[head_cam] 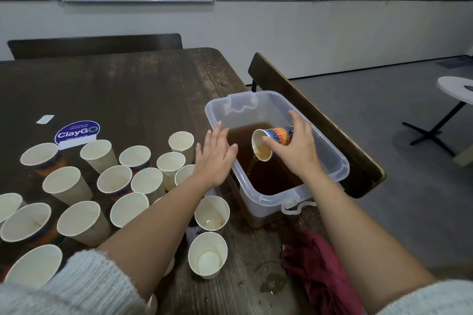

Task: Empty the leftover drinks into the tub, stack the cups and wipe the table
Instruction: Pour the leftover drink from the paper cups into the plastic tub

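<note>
Head view: tipped patterned cup (272, 141), brown dregs.

The left forearm (158, 215) hides several paper cups (184, 174) behind it

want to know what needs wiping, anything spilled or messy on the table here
Yes. A brown puddle with scattered droplets lies on the wooden table near its front edge, just left of the crumpled maroon cloth. A smaller dark wet patch sits between the two nearest paper cups.

Single head-worn wide-angle view, looking forward and down, close over the tabletop (133, 89), wall and floor (384, 161) beyond
</note>
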`<state>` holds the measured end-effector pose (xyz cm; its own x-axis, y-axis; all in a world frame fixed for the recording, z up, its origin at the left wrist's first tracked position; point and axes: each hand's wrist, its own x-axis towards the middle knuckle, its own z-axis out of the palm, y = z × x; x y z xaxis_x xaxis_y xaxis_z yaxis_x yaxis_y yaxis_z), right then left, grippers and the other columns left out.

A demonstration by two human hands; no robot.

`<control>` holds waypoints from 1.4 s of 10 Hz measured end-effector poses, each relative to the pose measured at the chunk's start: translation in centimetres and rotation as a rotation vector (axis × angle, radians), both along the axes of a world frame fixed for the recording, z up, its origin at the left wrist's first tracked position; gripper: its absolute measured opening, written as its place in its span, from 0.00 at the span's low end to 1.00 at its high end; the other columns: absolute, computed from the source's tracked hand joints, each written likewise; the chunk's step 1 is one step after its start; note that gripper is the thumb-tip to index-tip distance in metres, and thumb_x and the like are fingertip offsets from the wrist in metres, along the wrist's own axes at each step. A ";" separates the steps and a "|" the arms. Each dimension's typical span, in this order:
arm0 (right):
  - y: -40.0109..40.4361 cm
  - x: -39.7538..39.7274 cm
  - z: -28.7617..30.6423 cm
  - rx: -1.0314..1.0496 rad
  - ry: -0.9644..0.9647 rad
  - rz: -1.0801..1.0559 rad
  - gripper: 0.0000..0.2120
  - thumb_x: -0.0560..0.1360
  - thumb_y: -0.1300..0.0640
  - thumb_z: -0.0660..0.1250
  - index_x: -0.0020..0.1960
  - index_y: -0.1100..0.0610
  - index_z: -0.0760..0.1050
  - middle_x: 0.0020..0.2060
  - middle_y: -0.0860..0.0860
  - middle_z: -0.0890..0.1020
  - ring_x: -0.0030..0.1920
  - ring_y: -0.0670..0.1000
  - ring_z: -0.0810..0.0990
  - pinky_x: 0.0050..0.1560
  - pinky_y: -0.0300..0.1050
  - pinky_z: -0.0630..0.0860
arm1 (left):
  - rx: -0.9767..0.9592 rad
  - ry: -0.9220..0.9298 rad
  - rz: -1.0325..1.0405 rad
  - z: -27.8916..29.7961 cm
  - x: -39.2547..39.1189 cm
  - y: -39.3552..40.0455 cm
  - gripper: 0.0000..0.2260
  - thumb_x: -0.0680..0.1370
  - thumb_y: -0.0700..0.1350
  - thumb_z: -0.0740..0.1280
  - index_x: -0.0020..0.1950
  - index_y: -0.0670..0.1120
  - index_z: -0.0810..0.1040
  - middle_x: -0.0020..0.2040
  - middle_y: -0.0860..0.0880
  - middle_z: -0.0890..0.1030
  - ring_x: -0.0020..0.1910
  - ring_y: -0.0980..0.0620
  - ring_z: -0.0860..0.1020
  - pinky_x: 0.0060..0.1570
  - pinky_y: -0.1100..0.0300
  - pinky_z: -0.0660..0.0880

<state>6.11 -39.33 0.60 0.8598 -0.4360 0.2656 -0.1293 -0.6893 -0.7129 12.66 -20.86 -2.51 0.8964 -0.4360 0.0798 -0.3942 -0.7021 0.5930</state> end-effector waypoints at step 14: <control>23.5 6.2 7.3 0.937 0.201 0.380 0.19 0.80 0.42 0.60 0.60 0.54 0.76 0.54 0.56 0.82 0.52 0.55 0.81 0.46 0.47 0.77 | -0.651 0.018 0.132 8.8 0.3 19.4 0.31 0.70 0.44 0.77 0.67 0.55 0.65 0.59 0.61 0.72 0.60 0.60 0.71 0.55 0.74 0.70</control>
